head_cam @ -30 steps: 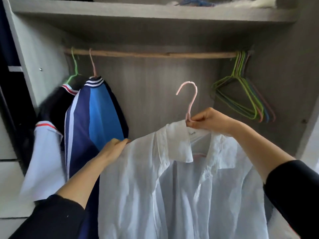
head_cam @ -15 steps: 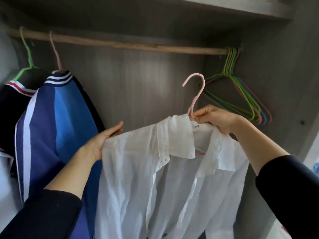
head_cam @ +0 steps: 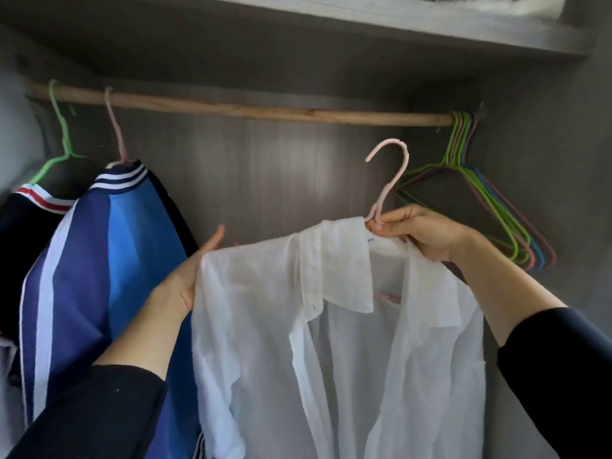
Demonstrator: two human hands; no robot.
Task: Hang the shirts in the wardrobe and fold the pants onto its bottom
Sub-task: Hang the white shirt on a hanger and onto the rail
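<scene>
Blue striped jersey [head_cam: 99, 260] hangs done beside left hand [head_cam: 188, 276], whose straight fingers prop the white cotton shirt [head_cam: 298, 342]; right hand [head_cam: 420, 231] pinches its pink wire hanger [head_cam: 390, 180] below the wooden rod [head_cam: 248, 109], unhung; pants unseen.

The left sleeve [head_cam: 99, 412] and right sleeve [head_cam: 559, 366] are black (plain, soft cloth) and end partway up the forearms.

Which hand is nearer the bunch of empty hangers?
Right. The right hand grips the pink hanger beside the empty hangers; the left hand touches the shirt at its far shoulder.
</scene>
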